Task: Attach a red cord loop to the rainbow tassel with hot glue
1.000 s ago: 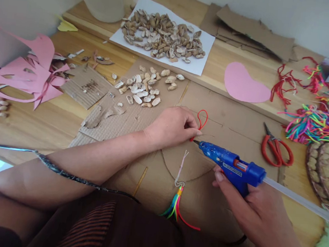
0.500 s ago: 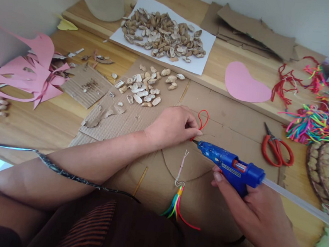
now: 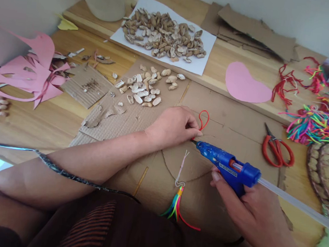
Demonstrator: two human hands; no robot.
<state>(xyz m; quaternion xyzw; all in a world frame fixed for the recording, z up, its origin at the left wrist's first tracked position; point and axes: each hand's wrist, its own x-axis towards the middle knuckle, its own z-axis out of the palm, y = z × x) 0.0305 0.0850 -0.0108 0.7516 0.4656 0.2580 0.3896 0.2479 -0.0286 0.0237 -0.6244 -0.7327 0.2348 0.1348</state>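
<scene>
My left hand pinches a red cord down near the cardboard sheet; the cord's loop sticks out beyond my fingers. In my right hand is a blue hot glue gun with a clear glue stick out of its back. The gun's nozzle points left, close to or against the cord by my left fingertips; I cannot tell whether it touches. Nearer my body, a rainbow tassel with a pale string lies on the cardboard.
Peanut shells lie on a white paper and in a loose pile. Red-handled scissors, a pink paper shape and bright tassels are to the right. Pink paper scraps are at left. A dark cable crosses my left forearm.
The back of the glue gun has shifted slightly left and down with my right hand, while its nozzle stays by my left fingertips. My left hand has hardly moved.
</scene>
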